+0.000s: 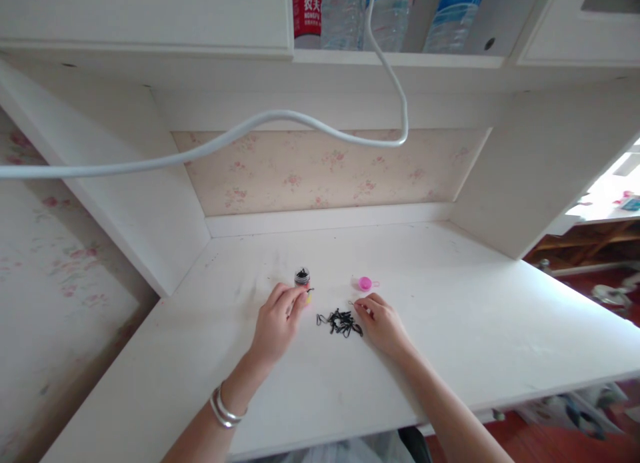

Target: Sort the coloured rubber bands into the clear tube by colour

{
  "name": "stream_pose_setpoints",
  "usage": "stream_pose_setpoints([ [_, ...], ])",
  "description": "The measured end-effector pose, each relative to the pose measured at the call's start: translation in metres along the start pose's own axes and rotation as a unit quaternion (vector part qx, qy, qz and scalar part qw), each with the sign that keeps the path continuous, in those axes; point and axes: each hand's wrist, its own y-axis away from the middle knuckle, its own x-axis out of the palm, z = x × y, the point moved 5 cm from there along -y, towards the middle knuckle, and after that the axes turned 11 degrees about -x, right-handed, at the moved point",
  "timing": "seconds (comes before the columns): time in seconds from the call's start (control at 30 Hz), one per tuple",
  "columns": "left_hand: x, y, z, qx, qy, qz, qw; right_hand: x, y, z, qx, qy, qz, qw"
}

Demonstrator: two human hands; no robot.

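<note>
A loose pile of thin black hair ties (343,322) lies on the white desk. Just left of it stands a small clear jar (302,275), open at the top, with black bands inside. My left hand (278,320) is beside the jar, its fingertips pinched on a black hair tie and partly covering the jar's lower part. At the pile's right edge, my right hand (383,324) has thumb and forefinger closed on a thin dark loop. A pink lid (365,284) rests on the desk beyond my right hand.
White side panels and a cabinet overhead frame the desk (450,376). Plastic bottles (343,16) stand on the upper shelf. A white cable (280,115) hangs across the view, in front of the floral back wall (325,170).
</note>
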Motion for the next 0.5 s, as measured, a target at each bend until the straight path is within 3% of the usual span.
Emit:
stream_pose_setpoints([
  [0.1,-0.017,-0.015,-0.001,-0.001,0.001,-0.056,0.998,0.0,0.0,0.001,0.002,0.005,0.003,1.0],
  [0.2,-0.023,-0.031,-0.001,0.006,-0.04,-0.071,0.997,0.0,0.0,0.002,0.003,0.011,0.002,1.0],
  [0.5,-0.011,-0.047,0.003,0.006,-0.102,-0.012,0.995,0.0,0.001,0.0,0.006,0.005,0.003,1.0],
])
